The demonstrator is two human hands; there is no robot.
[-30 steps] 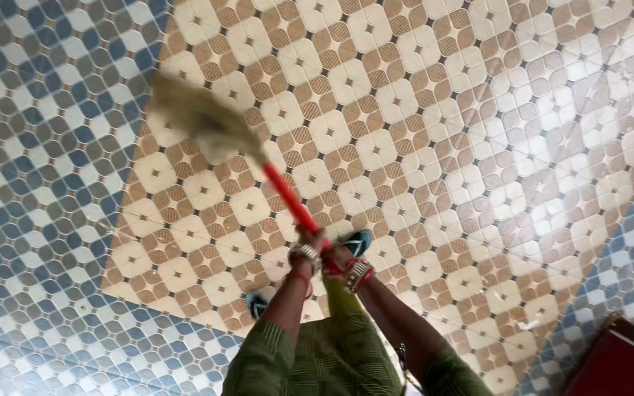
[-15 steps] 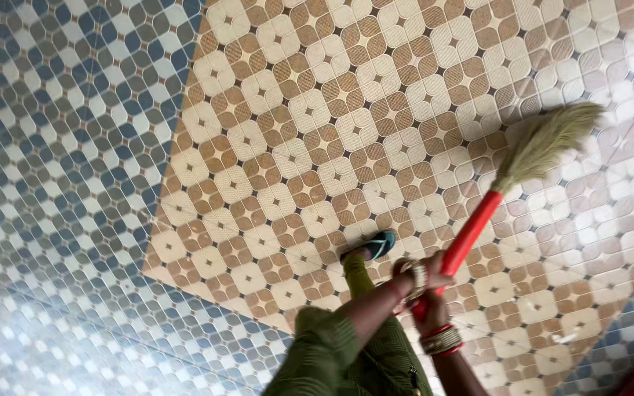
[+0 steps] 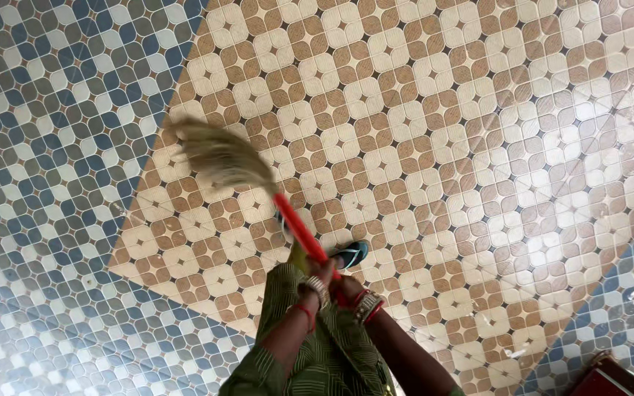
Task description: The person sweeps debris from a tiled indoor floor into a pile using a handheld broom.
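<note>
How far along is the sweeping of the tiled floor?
Done: cannot tell; no gathered dust pile shows on the brown-and-cream patterned tile floor. In hand: both the left hand and right hand grip the red-handled straw broom, its blurred bristle head out to the left near the blue-and-grey tile border. Left: a small pale scrap lies on the tiles at lower right, unswept.

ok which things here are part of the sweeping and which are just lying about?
In use:
red-handled straw broom
left hand and right hand, both gripping the handle
brown-and-cream patterned floor tiles

Lying about:
dark red object at the bottom right corner
</note>
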